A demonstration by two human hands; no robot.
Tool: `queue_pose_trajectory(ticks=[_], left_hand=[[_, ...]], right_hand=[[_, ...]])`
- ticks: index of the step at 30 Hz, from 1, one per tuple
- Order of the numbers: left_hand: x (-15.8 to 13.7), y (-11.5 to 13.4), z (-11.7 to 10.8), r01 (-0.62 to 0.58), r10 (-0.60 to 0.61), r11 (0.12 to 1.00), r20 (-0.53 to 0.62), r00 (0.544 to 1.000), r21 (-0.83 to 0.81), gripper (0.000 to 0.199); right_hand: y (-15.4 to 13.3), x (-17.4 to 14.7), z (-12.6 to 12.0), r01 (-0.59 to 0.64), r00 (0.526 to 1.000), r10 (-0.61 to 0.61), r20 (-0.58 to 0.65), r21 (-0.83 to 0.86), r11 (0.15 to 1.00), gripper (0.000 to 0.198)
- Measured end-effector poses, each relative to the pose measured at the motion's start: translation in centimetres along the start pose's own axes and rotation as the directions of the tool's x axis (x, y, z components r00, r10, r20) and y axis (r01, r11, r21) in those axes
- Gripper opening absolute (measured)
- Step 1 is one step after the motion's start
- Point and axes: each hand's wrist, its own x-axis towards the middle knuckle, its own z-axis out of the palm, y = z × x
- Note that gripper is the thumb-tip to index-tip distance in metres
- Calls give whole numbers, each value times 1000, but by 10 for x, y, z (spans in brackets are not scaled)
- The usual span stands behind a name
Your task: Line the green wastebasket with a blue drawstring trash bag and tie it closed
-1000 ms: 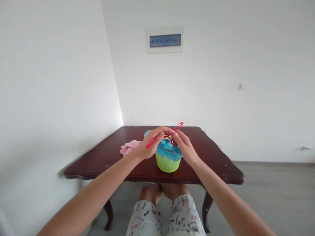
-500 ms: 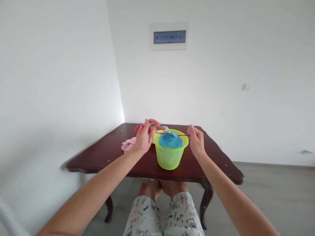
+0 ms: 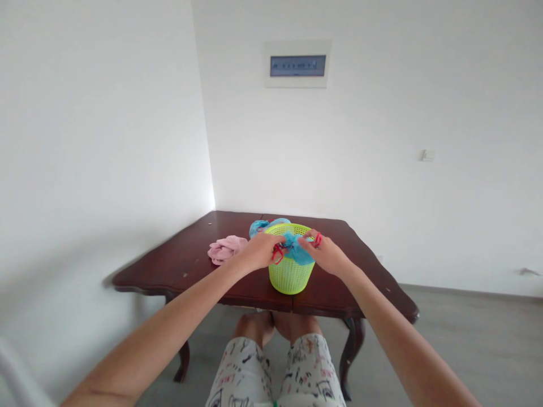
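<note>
A yellow-green mesh basket [image 3: 289, 277] stands upright near the front edge of the table. Over its rim, a thin blue drawstring bag [image 3: 300, 254] is gathered at the top between my hands. My left hand [image 3: 263, 250] pinches the bag's left side, and a red drawstring loop hangs by its fingers. On the right side, my right hand [image 3: 324, 251] has its thumb and fingers closed on the blue plastic, with a red loop sticking up beside them. The hands partly hide the basket's rim.
A crumpled pink cloth [image 3: 227, 249] lies left of the basket on the dark wooden table [image 3: 178, 260]. Behind the basket is another blue bundle [image 3: 259, 227] with some red on it. White walls border the table's back and left; a panel box [image 3: 297, 65] is on the back wall.
Both hands have come inward from holding the red drawstring stretched out sideways to gripping the blue plastic itself. The bag's top is now bunched and raised above the basket's rim.
</note>
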Motion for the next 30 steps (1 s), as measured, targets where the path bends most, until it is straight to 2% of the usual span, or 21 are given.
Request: queue_pose_trajectory(ticks=[3, 5, 7, 9, 12, 14, 16, 18, 20, 21, 22, 24, 27, 30], left_hand=[[5, 3, 7, -58, 54, 996, -54, 997, -66, 6], [5, 4, 10, -93, 79, 988, -118, 990, -121, 24], [1, -2, 13, -76, 49, 988, -187, 981, -137, 46], [-6, -17, 17, -25, -3, 995, -277, 961, -99, 67], [-18, -58, 28, 0, -4, 1000, -391, 921, -11, 95], [-28, -90, 39, -1, 7, 1000, -385, 923, 16, 97], [-42, -118, 51, 47, -47, 999, -351, 935, -8, 87], [-59, -139, 60, 127, -147, 988, -317, 937, -83, 80], [-78, -153, 67, 194, -240, 964, -282, 929, -180, 79], [-88, -158, 69, 219, -273, 951, -264, 925, -219, 79], [-97, -163, 72, 243, -302, 939, -247, 921, -243, 80], [-115, -174, 78, 302, -359, 918, -216, 908, -258, 80], [-137, -192, 91, 421, -468, 868, -153, 870, -263, 79], [-151, -206, 105, 521, -546, 827, -80, 834, -212, 72]], right_hand=[[-9, 1, 17, 2, 993, -11, 121, 73, 997, 40], [-8, 10, 26, -45, 984, 13, 179, 174, 984, 34], [-4, 23, 32, -114, 980, 72, 183, 231, 966, 32], [4, 40, 32, -160, 984, 133, 123, 255, 954, 38], [11, 69, 24, -153, 983, 175, -54, 281, 948, 41], [11, 89, 11, -109, 970, 162, -183, 270, 957, 35], [8, 109, -6, 10, 932, 46, -360, 153, 988, 25], [6, 127, -26, 177, 828, -214, -518, -121, 977, 17], [9, 142, -45, 260, 721, -445, -531, -388, 884, 25], [13, 148, -52, 264, 706, -498, -504, -465, 845, 32], [20, 152, -57, 255, 717, -514, -471, -508, 822, 39], [41, 159, -61, 222, 783, -449, -431, -481, 848, 47], [84, 165, -47, 127, 893, -203, -401, -208, 970, 41], [131, 168, -17, 34, 944, -29, -330, 8, 999, 23]])
